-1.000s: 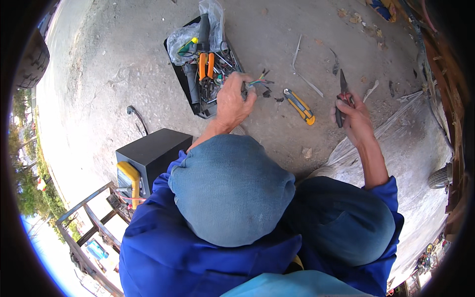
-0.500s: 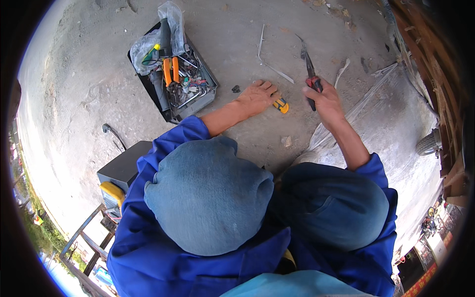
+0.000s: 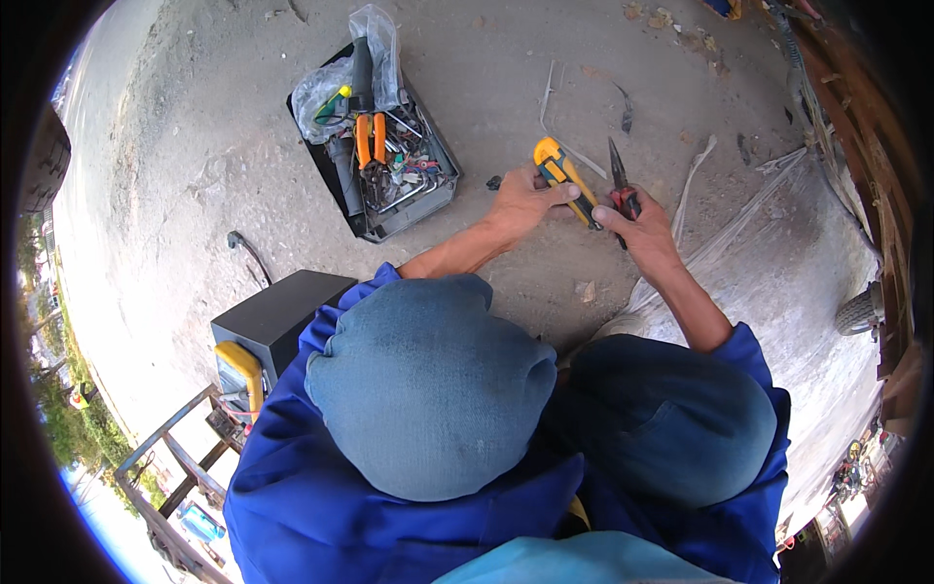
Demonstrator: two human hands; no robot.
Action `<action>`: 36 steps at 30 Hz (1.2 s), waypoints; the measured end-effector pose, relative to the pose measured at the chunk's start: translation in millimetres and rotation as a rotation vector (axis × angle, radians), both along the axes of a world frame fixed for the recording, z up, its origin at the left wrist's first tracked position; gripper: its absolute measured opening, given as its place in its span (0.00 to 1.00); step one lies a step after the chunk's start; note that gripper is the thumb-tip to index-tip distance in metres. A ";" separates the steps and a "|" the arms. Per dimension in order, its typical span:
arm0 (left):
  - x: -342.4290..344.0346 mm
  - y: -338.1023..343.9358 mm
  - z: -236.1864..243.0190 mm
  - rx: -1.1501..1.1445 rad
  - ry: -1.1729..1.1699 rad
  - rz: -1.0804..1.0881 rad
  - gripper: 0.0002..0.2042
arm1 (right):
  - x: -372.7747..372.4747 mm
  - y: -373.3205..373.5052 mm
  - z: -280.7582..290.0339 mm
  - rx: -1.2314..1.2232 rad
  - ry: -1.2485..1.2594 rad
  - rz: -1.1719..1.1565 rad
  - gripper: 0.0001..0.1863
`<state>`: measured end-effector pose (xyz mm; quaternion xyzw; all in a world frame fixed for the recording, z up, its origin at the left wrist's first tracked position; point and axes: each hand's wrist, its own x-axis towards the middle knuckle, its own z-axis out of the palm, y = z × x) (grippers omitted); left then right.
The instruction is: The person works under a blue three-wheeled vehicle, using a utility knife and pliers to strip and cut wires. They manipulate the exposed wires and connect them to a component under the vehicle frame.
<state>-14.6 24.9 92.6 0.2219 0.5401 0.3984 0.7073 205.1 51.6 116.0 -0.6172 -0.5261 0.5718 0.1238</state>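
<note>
- Knees, two: left one (image 3: 428,389) and right one (image 3: 671,419) clad in blue denim, seen closest, bottom middle.
- Sleeves (image 3: 749,352): blue, pushed back from both wrists.
- Left hand (image 3: 525,202): fingers wrapped around yellow-and-black cutter (image 3: 564,179), thumb laid across it. Cutter held tilted, yellow end up and left, lower end pointed at right thumb; whether it is touched there cannot be told.
- Right hand (image 3: 642,229): fingers closed on red-and-black handles of pliers (image 3: 625,193); dark nose pointed up, away from body. Cutter and pliers held just beside each other.
- Black box (image 3: 282,311): set on ground (image 3: 486,88), left of left knee. Yellow handle (image 3: 245,368) seen at its near side.
- Metal frame (image 3: 185,456): partly cut by rim, lower left.
- Curved dark piece (image 3: 251,255): laid on ground beyond box.
- Plastic sheet (image 3: 735,248): spread on ground, right of right hand.
- Tool tray (image 3: 394,232): black, placed left of left hand, filled with mixed small tools. Orange-handled tool (image 3: 364,141) laid on top; clear bag (image 3: 382,49) stuffed in at far end.
- White strip (image 3: 548,95): laid on ground, beyond cutter.
- Tyre (image 3: 47,161): partly shown, far left.
</note>
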 end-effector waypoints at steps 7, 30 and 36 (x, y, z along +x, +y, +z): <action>-10.8 -1.3 7.7 0.082 -0.136 0.023 0.14 | 4.1 4.7 13.1 0.090 0.090 -0.040 0.25; -30.4 -12.7 33.9 0.254 0.074 -0.651 0.21 | 2.2 15.1 21.4 -0.128 0.550 -0.345 0.23; -27.8 -11.0 42.9 0.309 0.230 -0.602 0.15 | -8.7 11.6 29.9 -0.104 0.500 -0.250 0.26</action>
